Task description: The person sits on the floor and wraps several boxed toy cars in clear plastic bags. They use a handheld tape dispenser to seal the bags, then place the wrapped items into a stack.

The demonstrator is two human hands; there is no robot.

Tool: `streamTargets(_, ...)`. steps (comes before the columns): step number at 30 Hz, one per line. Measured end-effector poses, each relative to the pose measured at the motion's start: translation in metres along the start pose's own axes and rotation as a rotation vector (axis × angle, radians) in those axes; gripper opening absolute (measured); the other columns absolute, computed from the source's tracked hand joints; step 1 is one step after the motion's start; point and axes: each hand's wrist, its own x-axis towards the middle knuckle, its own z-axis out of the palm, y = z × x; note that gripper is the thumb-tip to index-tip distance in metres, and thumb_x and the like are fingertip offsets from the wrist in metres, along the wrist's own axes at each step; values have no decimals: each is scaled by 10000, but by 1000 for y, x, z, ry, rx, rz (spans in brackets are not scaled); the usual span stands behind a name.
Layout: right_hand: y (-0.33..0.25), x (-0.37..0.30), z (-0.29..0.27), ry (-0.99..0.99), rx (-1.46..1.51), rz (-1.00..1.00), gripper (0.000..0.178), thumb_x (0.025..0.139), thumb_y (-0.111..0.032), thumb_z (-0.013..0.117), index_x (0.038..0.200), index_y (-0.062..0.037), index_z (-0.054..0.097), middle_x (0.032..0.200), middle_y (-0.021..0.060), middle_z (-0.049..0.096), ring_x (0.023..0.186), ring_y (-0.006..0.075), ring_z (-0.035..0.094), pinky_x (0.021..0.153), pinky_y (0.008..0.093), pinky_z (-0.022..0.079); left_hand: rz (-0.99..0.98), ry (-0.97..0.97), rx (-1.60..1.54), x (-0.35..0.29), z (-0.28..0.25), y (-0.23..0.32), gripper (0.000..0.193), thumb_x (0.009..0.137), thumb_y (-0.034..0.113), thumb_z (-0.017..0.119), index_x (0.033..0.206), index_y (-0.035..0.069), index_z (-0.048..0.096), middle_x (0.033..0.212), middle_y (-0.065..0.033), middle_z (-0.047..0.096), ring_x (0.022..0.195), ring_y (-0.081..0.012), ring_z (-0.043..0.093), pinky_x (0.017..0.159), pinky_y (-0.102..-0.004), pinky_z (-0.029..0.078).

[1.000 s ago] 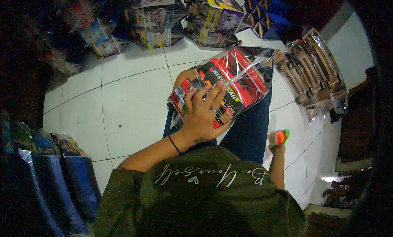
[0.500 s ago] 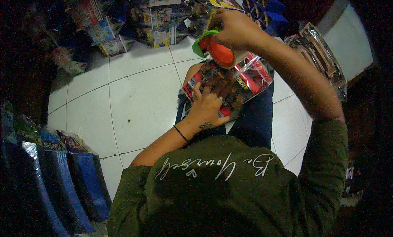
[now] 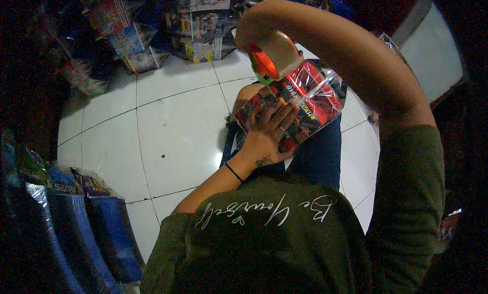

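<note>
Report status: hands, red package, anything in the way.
Left hand spread on wrapped red package. Right hand holding tape dispenser near package's far edge, contact unclear. Left fingers covering package's middle.

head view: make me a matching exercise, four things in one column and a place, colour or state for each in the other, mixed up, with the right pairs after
Column one
1. left hand
2. tape roll
3. blue boxes
4. shirt

Column two
A. dark green with white lettering
B. held in the right hand
C. standing at the lower left of the picture
D. fingers spread on the red package

Right pairs: 1-D, 2-B, 3-C, 4-A
</note>
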Motion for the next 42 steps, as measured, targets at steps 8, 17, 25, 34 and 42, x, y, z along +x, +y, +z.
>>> streamTargets(8, -114, -136, 69, 723, 573, 553, 390, 698, -274, 682, 1006, -35, 670, 1090, 173, 541, 866, 357, 618, 754, 432, 516, -45, -48, -52, 6, -6, -12, 809, 596, 511, 719, 1275, 111, 538, 1386, -61, 438, 1280, -265, 347, 1055, -479, 181)
streamTargets(17, -254, -231, 187, 995, 768, 779, 671, 572, -159, 761, 1223, -142, 601, 1108, 188, 539, 966, 351, 603, 824, 396, 520, -35, -17, -85, 8, -11, -8, 929, 510, 424, 771, 1336, 112, 481, 1404, -34, 440, 1227, -237, 401, 1045, -448, 192)
streamTargets(25, -290, -219, 240, 888, 722, 708, 810, 526, -132, 786, 1293, -129, 527, 1111, 161, 525, 858, 321, 551, 725, 402, 516, -28, -8, 9, 2, -8, 1, 911, 510, 419, 764, 1324, 119, 488, 1351, -72, 489, 1242, -277, 395, 1062, -465, 180)
streamTargets(34, -276, -208, 296, 996, 897, 952, 603, 628, -118, 714, 1216, -125, 577, 1214, 160, 509, 1089, 366, 535, 887, 413, 486, 556, -163, 896, 14, 6, 37, 642, 846, 281, 503, 1442, 120, 327, 1545, -126, 192, 1400, -267, 227, 1109, -584, 36)
streamTargets(42, -363, -177, 537, 1136, 1387, 2052, 543, 704, 8, 560, 1241, 52, 497, 1182, 228, 530, 1126, 353, 493, 970, 454, 411, 619, -891, 834, 8, 31, 55, 550, 887, 229, 424, 1385, -4, 402, 1474, -170, 335, 1395, -297, 250, 1164, -439, 122)
